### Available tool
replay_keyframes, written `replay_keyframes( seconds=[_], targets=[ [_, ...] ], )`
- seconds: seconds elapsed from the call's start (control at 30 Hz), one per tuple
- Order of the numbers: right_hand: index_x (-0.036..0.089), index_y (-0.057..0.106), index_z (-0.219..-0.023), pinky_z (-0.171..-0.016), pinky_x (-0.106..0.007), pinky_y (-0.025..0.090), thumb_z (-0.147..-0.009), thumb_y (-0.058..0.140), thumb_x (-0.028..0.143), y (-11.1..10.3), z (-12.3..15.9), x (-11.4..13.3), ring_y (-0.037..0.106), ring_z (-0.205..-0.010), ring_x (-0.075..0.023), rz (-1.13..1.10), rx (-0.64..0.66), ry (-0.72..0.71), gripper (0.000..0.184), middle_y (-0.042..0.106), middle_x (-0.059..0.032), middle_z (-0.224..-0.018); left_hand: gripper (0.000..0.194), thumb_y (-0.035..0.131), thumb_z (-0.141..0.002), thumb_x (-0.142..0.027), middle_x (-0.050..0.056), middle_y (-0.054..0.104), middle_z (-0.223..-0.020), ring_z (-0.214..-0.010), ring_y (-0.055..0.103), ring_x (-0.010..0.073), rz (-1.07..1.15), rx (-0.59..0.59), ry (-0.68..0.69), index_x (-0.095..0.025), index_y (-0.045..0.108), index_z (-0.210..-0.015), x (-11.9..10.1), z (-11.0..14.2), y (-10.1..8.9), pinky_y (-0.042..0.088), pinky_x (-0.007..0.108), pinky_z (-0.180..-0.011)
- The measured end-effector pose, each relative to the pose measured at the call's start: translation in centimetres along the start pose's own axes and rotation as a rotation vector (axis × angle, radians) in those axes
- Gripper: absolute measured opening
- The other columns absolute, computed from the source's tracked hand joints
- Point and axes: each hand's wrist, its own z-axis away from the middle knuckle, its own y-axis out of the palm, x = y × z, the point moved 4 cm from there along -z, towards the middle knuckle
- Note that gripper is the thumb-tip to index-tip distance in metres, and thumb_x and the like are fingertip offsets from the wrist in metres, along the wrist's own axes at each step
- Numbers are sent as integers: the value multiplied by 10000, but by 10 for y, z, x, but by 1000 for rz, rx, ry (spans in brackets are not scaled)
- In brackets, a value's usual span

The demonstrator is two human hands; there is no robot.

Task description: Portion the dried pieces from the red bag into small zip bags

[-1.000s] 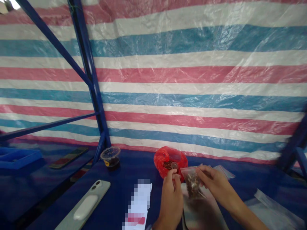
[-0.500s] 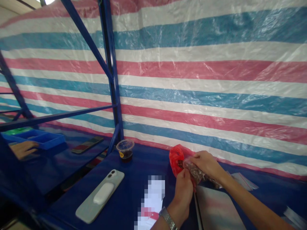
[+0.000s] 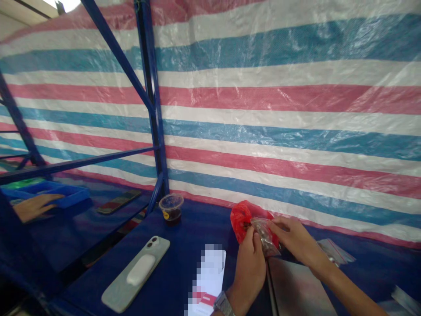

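A small clear zip bag (image 3: 265,237) holding small brownish-grey pieces is pinched between my two hands. My left hand (image 3: 250,261), with a metal-banded watch at its wrist, closes on the bag's left side. At the upper right edge, the fingers of my right hand (image 3: 294,240) grip the same bag. Just behind it sits an open, crumpled red plastic bag (image 3: 239,219), with something dark inside its mouth. What the small pieces are, I cannot make out. Below my hands lies a flat, shiny grey panel (image 3: 301,287).
A pale phone (image 3: 138,274) with a white attachment lies at left. Behind it stands a lidded plastic cup (image 3: 171,208). More zip bags (image 3: 337,251) are at right. Across a blue frame post (image 3: 154,105), another person's hand (image 3: 37,207) is at a blue tray (image 3: 70,196).
The clear bag has turned flatter and more upright to my view. My right hand has shifted slightly down and right along it. The other person's hand has moved right.
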Motion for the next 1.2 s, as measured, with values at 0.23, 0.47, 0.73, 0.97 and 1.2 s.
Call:
replay_keyframes(
  seconds=[0.23,0.47,0.73,0.97,1.2],
  targets=[
    [243,765,-876,-688,-301,552,-880,668,579,-29,52,-10,712,-724,-218,-161,-133,-96,350,767,-22,-773,425,380,-1080,-344,119,709,-1341,-1271,623,282,-309,41,294,-227,671,-1366,-25,16,0,457,443,-1114],
    [280,783,-865,-683,-287,538,-950,660,496,-44,83,-18,707,-754,-205,-57,-193,-219,262,771,-18,-837,314,444,-1084,-337,44,744,-1220,-1170,645,226,-264,152,426,-281,718,-1226,-37,31,11,477,369,-1050],
    [258,735,-776,-651,-285,487,-926,605,477,-56,98,-15,617,-696,-189,-26,-164,-105,295,704,-4,-749,374,510,-1023,-434,33,743,-803,-756,667,196,-185,187,194,-192,756,-880,-29,32,22,488,284,-690],
    [234,715,-734,-653,-321,471,-846,540,510,-49,96,-46,582,-668,-206,81,-68,66,346,671,-29,-726,281,545,-978,-336,70,752,-921,-943,650,258,-439,148,301,-201,771,-879,-19,31,22,475,387,-888],
    [245,767,-782,-894,-423,528,-843,528,529,-52,95,-70,715,-916,-297,231,-54,78,376,750,-103,-940,279,488,-997,-289,68,749,-966,-965,667,260,-475,33,322,-232,753,-935,-12,22,6,502,409,-903]
  ],
)
